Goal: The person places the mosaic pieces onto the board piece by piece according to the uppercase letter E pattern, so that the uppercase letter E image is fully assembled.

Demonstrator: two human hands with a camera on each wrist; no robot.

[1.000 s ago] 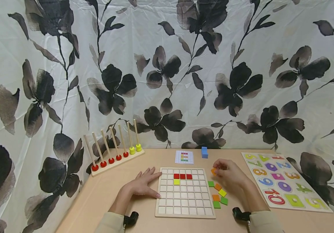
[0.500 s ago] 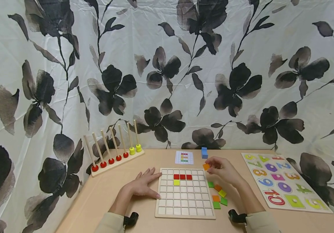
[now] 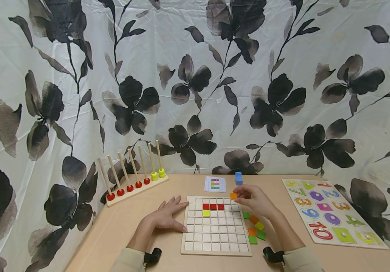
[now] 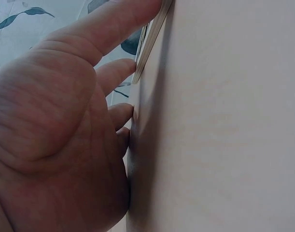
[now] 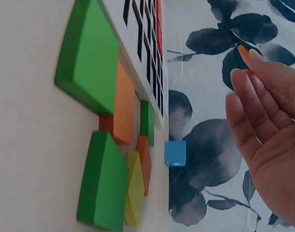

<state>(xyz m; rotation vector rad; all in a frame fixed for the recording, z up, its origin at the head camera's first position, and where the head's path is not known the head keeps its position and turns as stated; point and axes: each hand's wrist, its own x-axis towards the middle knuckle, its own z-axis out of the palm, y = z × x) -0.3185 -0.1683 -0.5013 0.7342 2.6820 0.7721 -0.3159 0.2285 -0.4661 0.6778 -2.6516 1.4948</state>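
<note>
My right hand pinches an orange square tile between thumb and fingers, held above the top right corner of the wooden grid board. In the right wrist view the tile's orange edge peeks out at the fingertips. My left hand lies with spread fingers at the board's left side, thumb and index fingertip at its edge. On the board, three red tiles form a row, with a yellow tile under the leftmost one. Several green, orange and yellow tiles lie right of the board.
Behind the board lie a small pattern card and a blue block. A peg stand with red and yellow beads stands at the back left. A number puzzle board lies on the right. A floral curtain hangs behind the table.
My right hand has moved left with the orange tile, from beside the loose tiles to over the board's top right corner. The left hand has stayed in place.
</note>
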